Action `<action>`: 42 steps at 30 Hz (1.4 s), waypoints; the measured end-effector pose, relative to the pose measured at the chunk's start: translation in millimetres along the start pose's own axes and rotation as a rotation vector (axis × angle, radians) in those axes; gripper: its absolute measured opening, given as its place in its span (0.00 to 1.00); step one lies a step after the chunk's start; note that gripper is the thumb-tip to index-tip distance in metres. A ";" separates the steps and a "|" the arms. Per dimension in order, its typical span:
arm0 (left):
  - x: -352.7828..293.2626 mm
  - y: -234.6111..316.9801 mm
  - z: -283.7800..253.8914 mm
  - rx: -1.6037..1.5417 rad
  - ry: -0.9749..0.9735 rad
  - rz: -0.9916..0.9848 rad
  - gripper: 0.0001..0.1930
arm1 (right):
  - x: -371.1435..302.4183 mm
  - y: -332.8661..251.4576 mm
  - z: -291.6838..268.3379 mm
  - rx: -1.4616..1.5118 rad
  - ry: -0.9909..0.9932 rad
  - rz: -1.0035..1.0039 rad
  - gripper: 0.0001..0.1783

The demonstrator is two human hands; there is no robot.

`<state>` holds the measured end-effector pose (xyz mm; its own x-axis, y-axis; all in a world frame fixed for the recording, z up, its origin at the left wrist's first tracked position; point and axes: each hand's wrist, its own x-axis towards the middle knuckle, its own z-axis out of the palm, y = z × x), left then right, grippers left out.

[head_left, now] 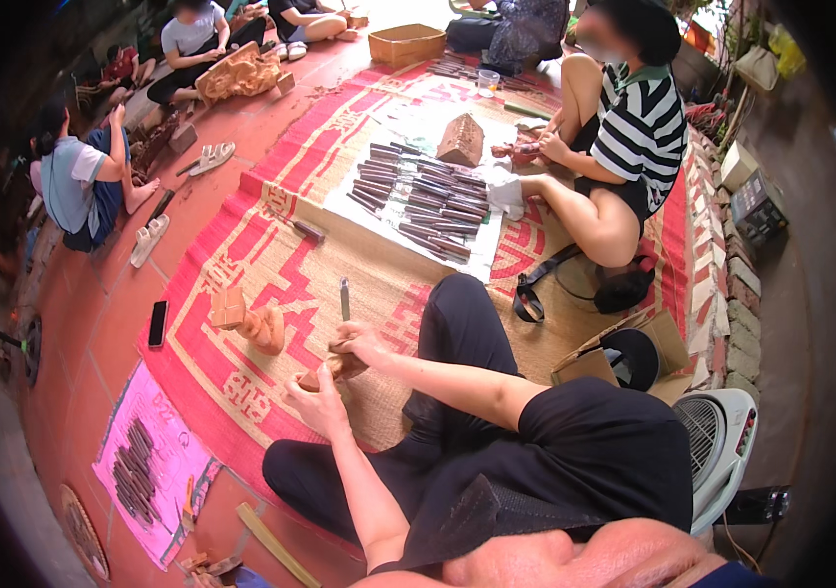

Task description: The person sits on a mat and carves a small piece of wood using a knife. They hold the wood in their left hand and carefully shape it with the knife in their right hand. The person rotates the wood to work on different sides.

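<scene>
My left hand [322, 404] is closed around the lower end of a small brown wood carving [344, 368], held low over the mat between my knees. At the carving's upper end, my right hand [363, 346] is closed too. Its fingers wrap round something dark, too small to make out. Just beyond that hand, a narrow metal-bladed tool [344, 298] points away from me; whether the hand touches it I cannot tell. To the left of my hands, a pale wood carving [261, 328] with a square block end rests on the mat.
A patterned red and straw mat [281, 284] spreads under me. Many carving tools [428, 196] lie on a white cloth ahead, beside a wooden block [461, 140]. A person in stripes [638, 127] works at right. A phone [158, 324] and a pink sheet [148, 461] with tools lie left.
</scene>
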<state>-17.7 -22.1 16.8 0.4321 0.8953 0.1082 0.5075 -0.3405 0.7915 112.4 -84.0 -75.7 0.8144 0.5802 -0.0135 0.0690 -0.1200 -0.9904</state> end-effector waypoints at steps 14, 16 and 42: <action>-5.7 2.2 5.8 0.011 -0.014 0.063 0.26 | -6.7 -3.0 11.5 0.269 -0.020 0.180 0.14; -4.7 3.0 10.1 0.040 -0.001 0.112 0.26 | -3.5 14.7 6.3 0.310 0.008 0.189 0.15; -23.1 14.6 9.5 0.060 -0.031 0.156 0.24 | 5.0 35.2 -27.2 -0.004 -0.032 0.031 0.09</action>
<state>-13.2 -50.5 20.2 0.5314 0.8214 0.2073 0.4755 -0.4917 0.7294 134.5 -107.2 -106.9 0.7972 0.6017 -0.0486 0.0465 -0.1414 -0.9889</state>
